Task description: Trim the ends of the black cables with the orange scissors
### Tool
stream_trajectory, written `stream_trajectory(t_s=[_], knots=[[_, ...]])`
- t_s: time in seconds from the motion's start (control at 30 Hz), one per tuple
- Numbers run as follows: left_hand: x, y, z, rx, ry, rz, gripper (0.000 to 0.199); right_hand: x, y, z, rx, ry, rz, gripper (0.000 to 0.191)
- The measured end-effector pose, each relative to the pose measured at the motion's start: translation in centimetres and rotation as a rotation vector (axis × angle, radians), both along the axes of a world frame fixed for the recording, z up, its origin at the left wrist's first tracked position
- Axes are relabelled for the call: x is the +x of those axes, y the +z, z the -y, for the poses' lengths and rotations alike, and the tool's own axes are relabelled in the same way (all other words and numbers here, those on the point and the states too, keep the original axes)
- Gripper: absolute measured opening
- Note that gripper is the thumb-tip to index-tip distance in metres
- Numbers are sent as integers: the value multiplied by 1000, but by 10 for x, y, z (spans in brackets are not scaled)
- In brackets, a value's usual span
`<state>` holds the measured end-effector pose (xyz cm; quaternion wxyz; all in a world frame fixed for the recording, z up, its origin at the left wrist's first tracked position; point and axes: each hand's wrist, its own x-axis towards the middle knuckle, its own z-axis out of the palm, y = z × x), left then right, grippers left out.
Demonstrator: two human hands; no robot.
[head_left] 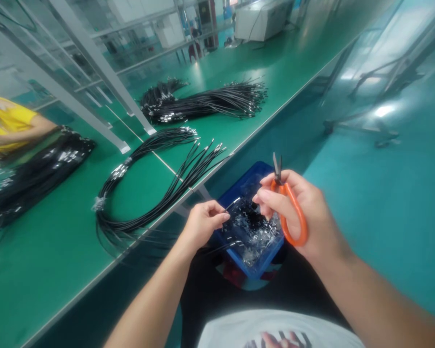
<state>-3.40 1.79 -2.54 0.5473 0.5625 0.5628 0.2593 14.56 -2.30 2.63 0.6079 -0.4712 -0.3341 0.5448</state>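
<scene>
My left hand (205, 222) pinches a thin black cable (232, 205) near its bright tip, over the near left part of a blue bin (264, 270). In my right hand (300, 208) are orange-handled scissors (300, 227), their short blades pointing up and slightly parted. The bin below holds a heap of small black and silvery scraps (253, 222). On the green table to the left, a curved bundle of black cables (108, 193) is tied with a clear wrap, and its loose ends reach the table edge.
Behind lie thicker black cable bundles (210, 101) on the green table (159, 179). Another pile (39, 169) lies at the left, beside a person in a yellow top (10, 121). Grey metal posts (90, 72) rise from the table. A pale box (261, 21) stands far back.
</scene>
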Motion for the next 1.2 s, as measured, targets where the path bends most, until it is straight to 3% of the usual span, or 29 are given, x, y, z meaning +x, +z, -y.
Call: stream_trajectory(t_s=[0.37,0.53,0.73,0.83,0.97,1.07,1.2], knots=[[-3,-17,5,126,-168,-193,9,-1,1,0,10,1,2,21],[-7,-5,10,276,-237,-376,22,-1,1,1,18,2,15,20],[-20,7,35,368,-416,-666,10,0,1,1,-10,-13,12,21],[-22,-7,59,393,-523,-836,11,0,1,1,-18,-23,14,21],[-17,-40,82,464,-607,-1000,12,-2,1,0,-9,-3,10,20],[-13,-60,84,489,-623,-1074,18,-3,1,0,-5,13,18,20],[-14,-74,80,469,-592,-1123,25,-2,3,0,5,7,25,20]])
